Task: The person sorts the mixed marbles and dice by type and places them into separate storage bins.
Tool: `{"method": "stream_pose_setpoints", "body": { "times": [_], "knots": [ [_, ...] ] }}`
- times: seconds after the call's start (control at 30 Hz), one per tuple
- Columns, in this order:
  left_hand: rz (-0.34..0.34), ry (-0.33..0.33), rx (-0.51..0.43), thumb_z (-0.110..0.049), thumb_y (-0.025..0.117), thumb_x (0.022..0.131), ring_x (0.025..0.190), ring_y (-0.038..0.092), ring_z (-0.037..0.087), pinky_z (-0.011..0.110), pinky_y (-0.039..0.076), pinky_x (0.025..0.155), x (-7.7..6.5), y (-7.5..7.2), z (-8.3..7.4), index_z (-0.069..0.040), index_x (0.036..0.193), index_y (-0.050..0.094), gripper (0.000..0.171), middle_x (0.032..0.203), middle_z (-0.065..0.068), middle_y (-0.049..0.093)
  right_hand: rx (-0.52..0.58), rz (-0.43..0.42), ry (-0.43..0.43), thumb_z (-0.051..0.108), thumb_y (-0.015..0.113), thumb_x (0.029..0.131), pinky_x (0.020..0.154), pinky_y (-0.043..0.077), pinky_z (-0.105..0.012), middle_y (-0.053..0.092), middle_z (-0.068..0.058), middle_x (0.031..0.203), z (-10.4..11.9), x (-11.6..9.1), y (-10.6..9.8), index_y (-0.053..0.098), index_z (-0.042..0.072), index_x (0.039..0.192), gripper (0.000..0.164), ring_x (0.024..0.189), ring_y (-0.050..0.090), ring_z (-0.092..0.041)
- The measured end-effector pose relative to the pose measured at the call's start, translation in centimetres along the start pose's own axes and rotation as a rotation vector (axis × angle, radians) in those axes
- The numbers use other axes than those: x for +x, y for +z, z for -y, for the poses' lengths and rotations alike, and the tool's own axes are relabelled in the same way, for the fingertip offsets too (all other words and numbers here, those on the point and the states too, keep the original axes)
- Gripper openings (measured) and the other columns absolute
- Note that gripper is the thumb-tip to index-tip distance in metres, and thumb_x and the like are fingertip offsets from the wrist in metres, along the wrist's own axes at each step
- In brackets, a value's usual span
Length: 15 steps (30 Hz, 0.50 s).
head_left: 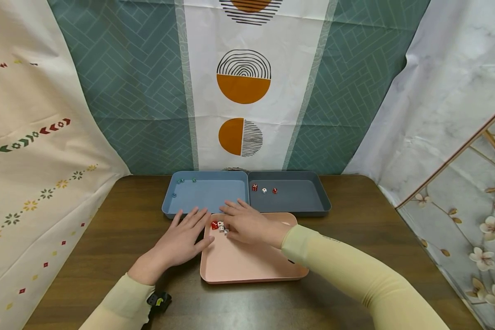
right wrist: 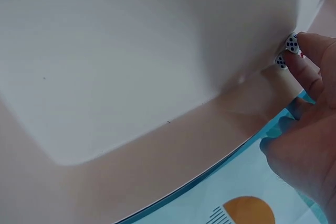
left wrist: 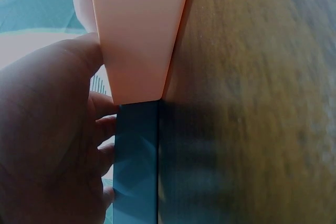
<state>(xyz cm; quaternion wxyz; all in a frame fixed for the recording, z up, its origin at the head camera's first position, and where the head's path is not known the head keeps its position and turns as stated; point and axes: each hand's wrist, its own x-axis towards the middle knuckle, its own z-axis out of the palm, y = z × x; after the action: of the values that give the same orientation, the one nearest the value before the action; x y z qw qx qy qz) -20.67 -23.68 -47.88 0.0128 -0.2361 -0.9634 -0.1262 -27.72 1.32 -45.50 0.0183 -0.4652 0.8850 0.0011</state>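
My right hand [head_left: 247,224] reaches into the pink tray [head_left: 255,270], with thumb and index finger pinching a white die [right wrist: 292,43] in the tray's far left corner. Right beside it is another white die [right wrist: 281,62]; a red die [head_left: 214,225] lies a little further left. The left hand [head_left: 181,240] has its fingers spread, the fingertips over the near edge of the light blue tray [head_left: 227,181] and the thumb at the pink tray's left rim. In the left wrist view its fingers show along the tray walls.
Small green and blue dice [head_left: 194,180] lie in the left part of the light blue tray. Beside that tray a dark grey-blue tray [head_left: 301,197] holds a red die [head_left: 254,187], a white die [head_left: 264,190] and another red one. All stand on a brown wooden table [head_left: 354,256] before hanging cloths.
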Motion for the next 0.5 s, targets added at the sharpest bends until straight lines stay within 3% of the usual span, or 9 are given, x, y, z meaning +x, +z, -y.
{"method": "stream_pose_setpoints", "body": {
  "times": [0.5],
  "knots": [
    [-0.002, 0.002, -0.003, -0.054, 0.059, 0.113, 0.167, 0.021, 0.04, 0.071, 0.007, 0.131, -0.06, -0.08, -0.05, -0.006, 0.173, 0.036, 0.08, 0.18, 0.015, 0.03, 0.017, 0.003, 0.003, 0.03, 0.071, 0.111, 0.134, 0.018, -0.057, 0.043, -0.012, 0.174, 0.12, 0.08, 0.05, 0.059, 0.023, 0.158, 0.05, 0.167, 0.026, -0.033]
  ]
}}
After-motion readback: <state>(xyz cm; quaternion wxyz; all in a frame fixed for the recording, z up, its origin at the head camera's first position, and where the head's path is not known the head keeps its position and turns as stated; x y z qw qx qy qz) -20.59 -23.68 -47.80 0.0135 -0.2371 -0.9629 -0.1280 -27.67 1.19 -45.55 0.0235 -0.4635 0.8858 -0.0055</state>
